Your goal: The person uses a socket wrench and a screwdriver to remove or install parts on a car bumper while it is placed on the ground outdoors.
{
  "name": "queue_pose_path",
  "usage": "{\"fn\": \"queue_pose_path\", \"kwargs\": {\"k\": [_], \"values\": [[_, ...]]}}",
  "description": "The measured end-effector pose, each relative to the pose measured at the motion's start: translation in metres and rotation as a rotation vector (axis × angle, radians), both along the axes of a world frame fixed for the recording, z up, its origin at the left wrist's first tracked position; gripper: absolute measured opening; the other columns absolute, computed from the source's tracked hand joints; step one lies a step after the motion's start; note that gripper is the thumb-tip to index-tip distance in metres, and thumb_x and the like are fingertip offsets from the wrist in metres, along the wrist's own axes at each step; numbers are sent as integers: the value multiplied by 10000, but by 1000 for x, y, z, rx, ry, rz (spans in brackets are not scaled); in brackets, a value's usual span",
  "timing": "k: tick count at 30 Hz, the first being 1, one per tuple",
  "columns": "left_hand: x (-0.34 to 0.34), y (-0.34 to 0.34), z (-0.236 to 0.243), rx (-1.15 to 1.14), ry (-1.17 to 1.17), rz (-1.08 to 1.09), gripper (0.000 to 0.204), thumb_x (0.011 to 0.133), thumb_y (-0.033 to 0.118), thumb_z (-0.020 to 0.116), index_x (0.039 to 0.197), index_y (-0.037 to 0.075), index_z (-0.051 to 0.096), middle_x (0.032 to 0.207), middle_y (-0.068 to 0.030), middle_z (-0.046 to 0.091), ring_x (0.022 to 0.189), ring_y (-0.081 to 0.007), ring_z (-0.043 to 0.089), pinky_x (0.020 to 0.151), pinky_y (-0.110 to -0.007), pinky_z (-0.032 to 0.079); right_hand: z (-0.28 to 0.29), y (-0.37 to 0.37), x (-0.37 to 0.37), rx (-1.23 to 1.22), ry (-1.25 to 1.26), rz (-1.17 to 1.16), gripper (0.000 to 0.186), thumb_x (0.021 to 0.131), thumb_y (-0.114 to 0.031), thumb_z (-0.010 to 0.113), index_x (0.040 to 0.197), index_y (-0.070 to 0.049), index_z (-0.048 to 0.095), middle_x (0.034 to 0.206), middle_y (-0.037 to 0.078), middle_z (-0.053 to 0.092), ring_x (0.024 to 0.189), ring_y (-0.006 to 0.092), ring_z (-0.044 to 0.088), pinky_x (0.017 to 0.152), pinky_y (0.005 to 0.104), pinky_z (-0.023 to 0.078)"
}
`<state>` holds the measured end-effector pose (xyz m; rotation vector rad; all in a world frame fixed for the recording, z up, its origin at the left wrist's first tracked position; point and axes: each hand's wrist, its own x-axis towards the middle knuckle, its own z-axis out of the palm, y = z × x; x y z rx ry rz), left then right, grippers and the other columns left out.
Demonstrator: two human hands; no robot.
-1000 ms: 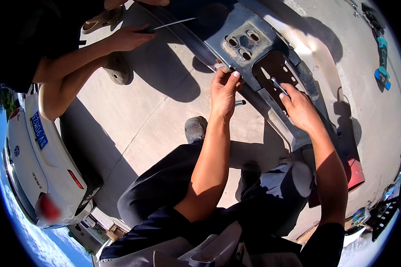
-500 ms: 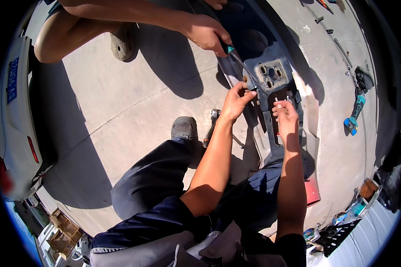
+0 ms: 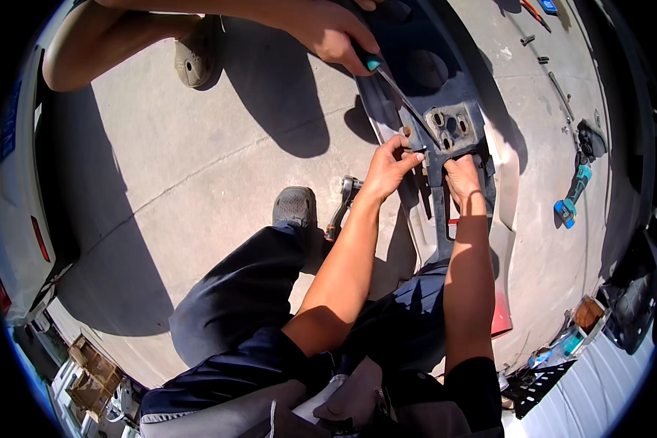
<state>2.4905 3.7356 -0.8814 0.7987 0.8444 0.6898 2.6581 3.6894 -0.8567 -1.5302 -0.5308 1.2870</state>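
Observation:
A long dark vehicle part like a bumper [image 3: 425, 71] lies lengthwise before me, with a rough metal mounting plate [image 3: 460, 114] on it. My left hand [image 3: 388, 169] is at its left edge, thumb and index finger pinched together; what lies between them is too small to name. Just below the plate, the curled fingers of my right hand [image 3: 463, 179] reach into a long opening, where their tips are hidden. From the far left a co-worker's hand [image 3: 336, 38] holds a teal-and-black screwdriver [image 3: 405, 99], its shaft slanting down to the plate's left side.
A ratchet wrench [image 3: 339, 212] lies on the concrete beside my shoe [image 3: 295, 206]. To the right are a teal cordless tool [image 3: 578, 187], a long bar [image 3: 561, 95] and small sockets [image 3: 528, 40]. A white car [image 3: 23, 219] stands at left; the co-worker's shoe [image 3: 195, 60] is far left.
My right hand has moved forward and down, from above the opening into it. The co-worker's screwdriver handle has shifted away from me, its shaft now closer to the plate. My left hand stays put.

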Motion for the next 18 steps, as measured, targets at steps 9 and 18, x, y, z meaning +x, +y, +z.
{"fn": "queue_pose_path", "kwargs": {"k": [9, 18], "values": [[2, 2, 2, -47, -23, 0, 136, 879, 111, 715, 890, 30, 607, 820, 3, 634, 768, -73, 588, 730, -226, 484, 2, -3, 6, -67, 76, 23, 366, 798, 86, 568, 1157, 31, 613, 1085, 63, 660, 963, 168, 620, 872, 305, 489], [4, -7, 8, 80, -17, 88, 200, 896, 126, 698, 954, 22, 537, 784, 41, 548, 734, -50, 484, 688, -214, 426, 2, -2, 4, -43, 134, 9, 399, 788, 73, 566, 1185, 43, 598, 1128, 64, 646, 1022, 162, 598, 934, 290, 450]]}}
